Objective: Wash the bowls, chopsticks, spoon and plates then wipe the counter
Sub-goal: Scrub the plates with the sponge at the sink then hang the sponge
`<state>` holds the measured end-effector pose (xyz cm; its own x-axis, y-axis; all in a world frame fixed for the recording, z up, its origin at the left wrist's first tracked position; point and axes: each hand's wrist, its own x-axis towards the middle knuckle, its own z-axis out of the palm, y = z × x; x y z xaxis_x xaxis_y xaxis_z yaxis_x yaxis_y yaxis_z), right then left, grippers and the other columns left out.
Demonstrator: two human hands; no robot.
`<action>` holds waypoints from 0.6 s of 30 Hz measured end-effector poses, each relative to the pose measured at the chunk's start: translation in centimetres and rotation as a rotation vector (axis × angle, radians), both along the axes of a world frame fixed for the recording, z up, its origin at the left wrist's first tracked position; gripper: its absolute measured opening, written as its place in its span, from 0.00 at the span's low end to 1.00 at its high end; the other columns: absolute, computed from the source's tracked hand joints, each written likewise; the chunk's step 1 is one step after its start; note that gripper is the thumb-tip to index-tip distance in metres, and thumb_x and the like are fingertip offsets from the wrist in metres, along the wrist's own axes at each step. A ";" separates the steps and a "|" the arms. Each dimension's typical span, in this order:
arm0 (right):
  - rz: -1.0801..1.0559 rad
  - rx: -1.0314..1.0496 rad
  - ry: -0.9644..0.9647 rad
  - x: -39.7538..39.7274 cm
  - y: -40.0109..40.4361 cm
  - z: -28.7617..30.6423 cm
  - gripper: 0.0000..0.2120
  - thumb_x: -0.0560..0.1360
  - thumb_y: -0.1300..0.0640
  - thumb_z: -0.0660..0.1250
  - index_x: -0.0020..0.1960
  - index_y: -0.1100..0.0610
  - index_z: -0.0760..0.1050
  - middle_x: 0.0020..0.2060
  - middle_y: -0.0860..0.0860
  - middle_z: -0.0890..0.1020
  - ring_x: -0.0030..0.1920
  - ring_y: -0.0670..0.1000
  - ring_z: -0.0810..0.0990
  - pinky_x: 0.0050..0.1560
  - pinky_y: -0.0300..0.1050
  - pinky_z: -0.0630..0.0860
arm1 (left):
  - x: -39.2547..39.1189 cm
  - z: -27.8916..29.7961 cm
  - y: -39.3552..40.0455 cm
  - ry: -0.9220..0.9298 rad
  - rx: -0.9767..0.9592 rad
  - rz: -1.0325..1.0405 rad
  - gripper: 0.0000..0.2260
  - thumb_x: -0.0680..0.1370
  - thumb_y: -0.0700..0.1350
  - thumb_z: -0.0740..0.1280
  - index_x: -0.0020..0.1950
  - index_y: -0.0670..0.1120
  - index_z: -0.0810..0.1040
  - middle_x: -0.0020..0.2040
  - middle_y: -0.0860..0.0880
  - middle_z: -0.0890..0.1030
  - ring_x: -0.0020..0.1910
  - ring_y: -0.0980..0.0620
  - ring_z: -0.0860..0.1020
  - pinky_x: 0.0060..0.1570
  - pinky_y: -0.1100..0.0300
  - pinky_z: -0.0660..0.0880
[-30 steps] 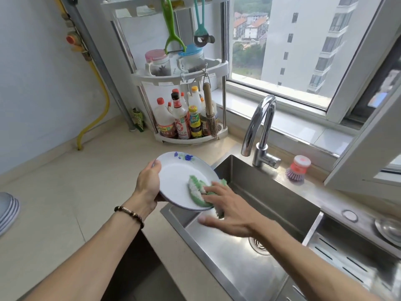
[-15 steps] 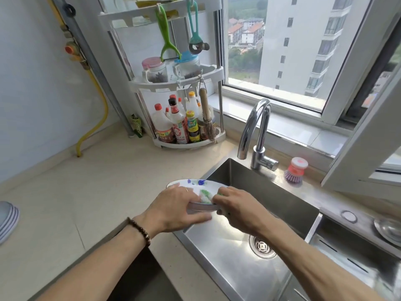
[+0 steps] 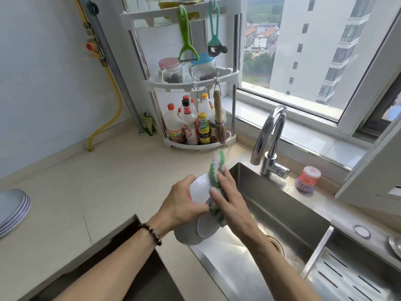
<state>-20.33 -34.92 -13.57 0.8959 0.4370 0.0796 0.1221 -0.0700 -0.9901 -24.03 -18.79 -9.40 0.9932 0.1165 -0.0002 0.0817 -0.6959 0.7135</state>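
Note:
A white plate point(image 3: 200, 193) stands almost on edge over the left rim of the steel sink point(image 3: 280, 216), its underside turned to me. My left hand point(image 3: 181, 203) grips it from the left, fingers curled round its edge. My right hand point(image 3: 230, 199) presses a green and white scrubbing cloth point(image 3: 216, 168) flat against the plate's back with straight fingers. The cloth's upper end sticks up above the plate. The plate's front face is hidden.
A stack of plates point(image 3: 12, 210) sits at the counter's far left edge. A corner rack point(image 3: 195, 88) with sauce bottles stands behind. The tap point(image 3: 270, 137) arches over the sink, a pink dish brush point(image 3: 307, 178) beside it. A drain tray point(image 3: 351, 279) lies right.
The plate has been turned from face-up to nearly on edge with its back toward me. My right hand has moved the cloth from the plate's face to its underside.

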 end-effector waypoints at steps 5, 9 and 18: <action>-0.370 0.032 0.092 3.2 0.4 1.1 0.11 0.79 0.45 0.68 0.48 0.52 0.82 0.49 0.49 0.83 0.52 0.51 0.81 0.56 0.56 0.79 | -0.1 0.8 -0.9 -0.022 0.072 -0.022 0.18 0.65 0.44 0.77 0.46 0.51 0.71 0.40 0.56 0.76 0.37 0.53 0.76 0.29 0.69 0.69; -0.245 -0.085 -0.108 1.3 3.4 1.2 0.20 0.79 0.39 0.58 0.68 0.40 0.75 0.74 0.46 0.68 0.72 0.42 0.65 0.75 0.48 0.62 | 0.3 1.5 -1.4 -0.043 -0.033 0.040 0.18 0.67 0.43 0.79 0.50 0.50 0.73 0.43 0.55 0.78 0.39 0.55 0.78 0.33 0.69 0.72; -0.143 -0.056 -0.183 1.2 4.5 1.1 0.21 0.81 0.40 0.50 0.68 0.41 0.74 0.73 0.43 0.68 0.75 0.41 0.62 0.79 0.48 0.55 | -0.2 2.3 0.6 -0.061 -0.024 0.018 0.22 0.66 0.46 0.79 0.57 0.48 0.76 0.49 0.52 0.82 0.46 0.51 0.81 0.42 0.57 0.80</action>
<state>-19.11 -30.44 -12.48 0.9221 0.3147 0.2252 0.2837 -0.1536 -0.9465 -24.18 -18.14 -7.15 0.9892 0.1349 0.0570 0.0500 -0.6773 0.7340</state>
